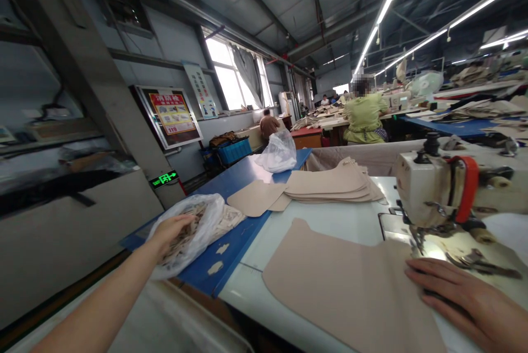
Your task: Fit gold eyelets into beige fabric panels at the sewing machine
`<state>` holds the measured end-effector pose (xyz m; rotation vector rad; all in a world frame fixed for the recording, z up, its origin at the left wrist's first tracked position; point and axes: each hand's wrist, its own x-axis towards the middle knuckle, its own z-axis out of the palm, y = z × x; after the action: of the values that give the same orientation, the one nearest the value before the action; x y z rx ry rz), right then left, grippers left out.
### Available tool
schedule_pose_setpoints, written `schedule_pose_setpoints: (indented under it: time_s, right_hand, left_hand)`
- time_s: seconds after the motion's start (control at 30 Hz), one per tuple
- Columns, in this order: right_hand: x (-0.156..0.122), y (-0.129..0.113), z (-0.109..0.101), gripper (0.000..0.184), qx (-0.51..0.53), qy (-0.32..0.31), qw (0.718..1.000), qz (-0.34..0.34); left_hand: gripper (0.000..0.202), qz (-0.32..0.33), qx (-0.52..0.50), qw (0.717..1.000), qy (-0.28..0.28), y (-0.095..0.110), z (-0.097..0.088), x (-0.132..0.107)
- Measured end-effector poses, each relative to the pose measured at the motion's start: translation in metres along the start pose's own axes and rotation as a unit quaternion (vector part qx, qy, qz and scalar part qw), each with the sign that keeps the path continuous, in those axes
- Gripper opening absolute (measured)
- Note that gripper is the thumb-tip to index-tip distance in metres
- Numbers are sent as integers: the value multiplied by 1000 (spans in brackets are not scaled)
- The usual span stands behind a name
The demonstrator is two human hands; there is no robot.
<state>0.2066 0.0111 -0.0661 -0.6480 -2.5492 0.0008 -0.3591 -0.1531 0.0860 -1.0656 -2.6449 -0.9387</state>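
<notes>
My left hand [168, 231] reaches into a clear plastic bag [197, 230] full of small beige labels, which lies on a blue board; its fingertips are hidden among the labels. My right hand [462, 297] lies flat with fingers stretched out on a large beige fabric piece [350, 287] spread over the white sewing table [330, 218], just in front of the sewing machine [437, 188] and its lit needle area [433, 246].
A stack of beige cut pieces [330, 183] lies further back on the table, with a single piece [256, 198] beside it. Another plastic bag [279, 154] stands on the blue board [231, 243]. A person in a green top [365, 116] sits at a table behind.
</notes>
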Motion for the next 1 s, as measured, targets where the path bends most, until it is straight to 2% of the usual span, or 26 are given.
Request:
schedule_pose_setpoints:
  time_s: [0.1,0.17,0.33,0.43,0.5,0.57,0.67,0.73,0.8,0.9,1.0]
  right_hand:
    - [2,-1,0,35,7,5,1000,4]
    - [2,-1,0,35,-1,12,1000,3]
    - [5,-6,-4,33,16,18,1000,11]
    - [11,-13,-15,32,40,-6,999,29]
    - [15,-19,-23,32,56,-25,998,32]
    - [19,-24,-30,31,78,-36,996,34]
    - [23,-27,-36,30,111,-39,992,41]
    - [23,-28,-39,30,146,-27,987,65]
    - [24,-29,-42,32,200,2,974,109]
    - [24,-25,-45,35,327,33,928,174]
    - [24,-16,-40,38,484,35,846,221]
  left_hand:
    - [17,-68,-77,994,-21,7,-6,-3]
    - [15,-92,-122,988,-22,13,-9,-5]
    - [16,-93,-230,969,-18,39,-7,-10]
    - [13,-67,-292,952,-55,69,4,-18]
    - [7,-48,-325,938,-108,95,19,-29]
    - [10,-26,-350,919,-179,126,39,-49]
    - [19,61,-360,868,-336,176,76,-97]
    - [19,147,-358,806,-448,210,102,-134]
    - [14,220,-364,738,-523,241,126,-168]
    - [5,308,-391,674,-546,276,154,-201]
    - [3,345,-416,649,-536,294,173,-210]
